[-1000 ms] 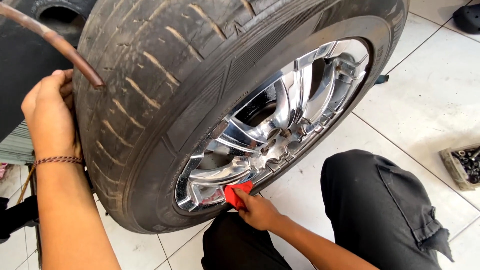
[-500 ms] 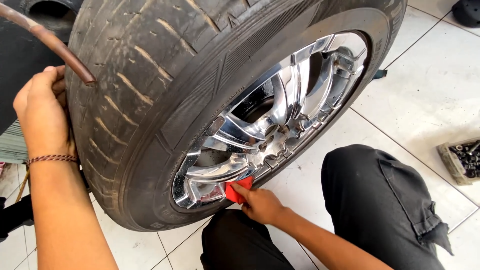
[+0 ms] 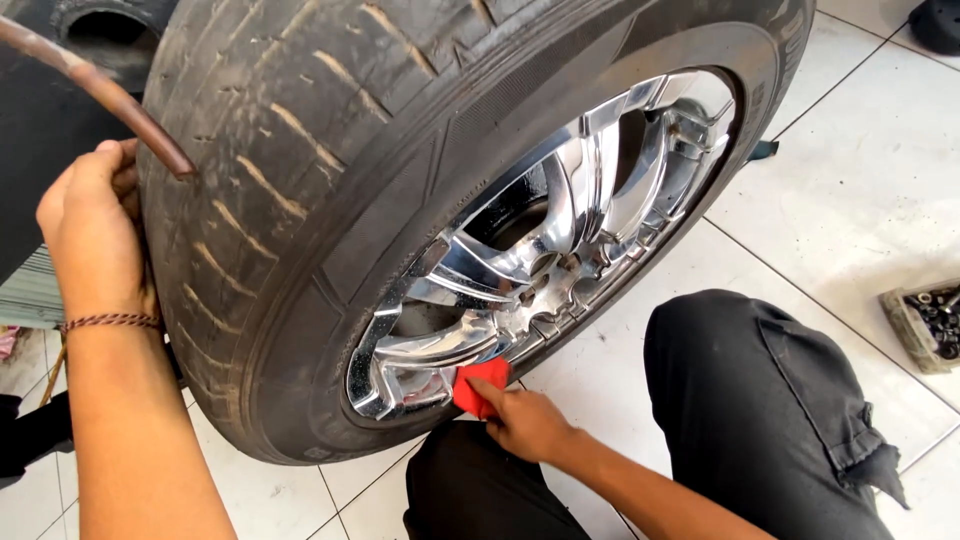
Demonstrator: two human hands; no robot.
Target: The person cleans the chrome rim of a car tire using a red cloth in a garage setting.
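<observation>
A large worn tyre [image 3: 300, 200] stands upright on a white tiled floor, with a shiny chrome rim [image 3: 540, 250] facing me. My left hand [image 3: 95, 225] grips the tyre's far edge on the tread, a braided band on its wrist. My right hand [image 3: 525, 425] presses a small red cloth [image 3: 480, 385] against the lower edge of the chrome rim. My knees in black trousers [image 3: 770, 420] rest on the floor below the wheel.
A brown hose [image 3: 100, 95] curves in from the upper left and ends against the tread. A small tray of dark metal parts [image 3: 925, 320] sits on the tiles at the right. Another tyre [image 3: 105, 25] lies behind at the top left.
The red cloth and my right hand have stayed at the rim's lower edge, shifting slightly. The view has drifted a little; my left hand keeps its hold on the tyre.
</observation>
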